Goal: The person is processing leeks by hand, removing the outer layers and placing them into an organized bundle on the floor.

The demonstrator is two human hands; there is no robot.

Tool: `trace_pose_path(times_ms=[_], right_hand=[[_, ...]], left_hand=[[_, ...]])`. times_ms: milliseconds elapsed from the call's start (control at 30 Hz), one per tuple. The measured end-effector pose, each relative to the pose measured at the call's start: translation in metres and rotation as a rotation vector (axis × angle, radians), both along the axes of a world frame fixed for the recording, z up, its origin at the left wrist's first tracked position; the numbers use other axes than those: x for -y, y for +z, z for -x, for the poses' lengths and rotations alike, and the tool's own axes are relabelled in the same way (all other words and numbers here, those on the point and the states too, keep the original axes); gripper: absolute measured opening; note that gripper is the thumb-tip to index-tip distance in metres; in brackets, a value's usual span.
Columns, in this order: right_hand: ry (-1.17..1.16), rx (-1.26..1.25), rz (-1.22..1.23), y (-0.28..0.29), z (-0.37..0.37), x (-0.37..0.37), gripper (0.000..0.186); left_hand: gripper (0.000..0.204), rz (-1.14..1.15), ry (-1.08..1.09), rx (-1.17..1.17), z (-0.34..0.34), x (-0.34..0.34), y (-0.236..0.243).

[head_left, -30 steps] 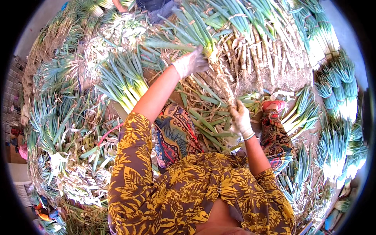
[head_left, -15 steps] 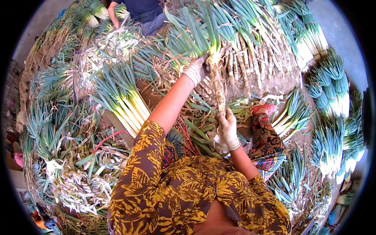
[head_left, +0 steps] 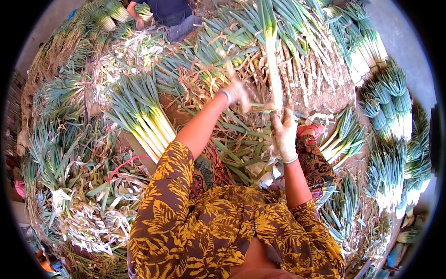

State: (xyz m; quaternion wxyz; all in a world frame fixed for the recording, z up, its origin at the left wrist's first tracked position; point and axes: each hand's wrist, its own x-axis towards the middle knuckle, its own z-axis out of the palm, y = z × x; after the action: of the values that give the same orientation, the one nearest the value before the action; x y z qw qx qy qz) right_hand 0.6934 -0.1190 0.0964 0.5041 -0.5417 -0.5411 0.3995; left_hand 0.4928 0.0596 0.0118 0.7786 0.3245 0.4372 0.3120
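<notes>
My gloved right hand (head_left: 284, 132) is closed round the root end of a leek (head_left: 274, 65). The leek stands nearly upright in the view, its white stalk bare and smooth, its green leaves pointing away from me. To its left, my gloved left hand (head_left: 238, 95) is blurred by motion. A dry strip of leek skin (head_left: 262, 107) stretches between this hand and the leek's base, and another blurred piece sticks out beyond the fingers. Past the leek lies a row of unpeeled leeks (head_left: 302, 69) with brown, rooty ends.
Peeled leeks (head_left: 151, 123) lie fanned out at my left, and more (head_left: 344, 137) lie by my right foot. Stripped skins (head_left: 100, 223) heap up at lower left. Tied bundles (head_left: 390, 107) line the right edge. Another person (head_left: 169, 14) sits at the far left.
The leek's brown outer skin has come off, showing white stalk. My left hand has moved down, off the leek, with stripped skin. My right hand has risen slightly to the right.
</notes>
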Motion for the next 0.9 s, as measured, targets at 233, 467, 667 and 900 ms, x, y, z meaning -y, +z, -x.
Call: trace_pose_path(times_ms=[233,467,667,900], right_hand=[[0.121,0.085,0.085,-0.046,0.024,0.027,0.046],[-0.069,0.117,-0.357,-0.028,0.043,-0.087,0.037],[-0.185,-0.019,0.006,-0.077,-0.001,-0.1,0.008],[0.01,0.959,0.098,-0.144,-0.052,-0.077,0.032]], left_hand=[[0.047,-0.191,0.221,0.569,-0.005,0.01,0.063],[0.036,-0.182,0.184,0.629,-0.031,0.02,0.063],[0.04,-0.104,0.302,0.641,0.0,0.012,0.08],[0.038,-0.228,0.365,0.659,0.019,0.0,0.071]])
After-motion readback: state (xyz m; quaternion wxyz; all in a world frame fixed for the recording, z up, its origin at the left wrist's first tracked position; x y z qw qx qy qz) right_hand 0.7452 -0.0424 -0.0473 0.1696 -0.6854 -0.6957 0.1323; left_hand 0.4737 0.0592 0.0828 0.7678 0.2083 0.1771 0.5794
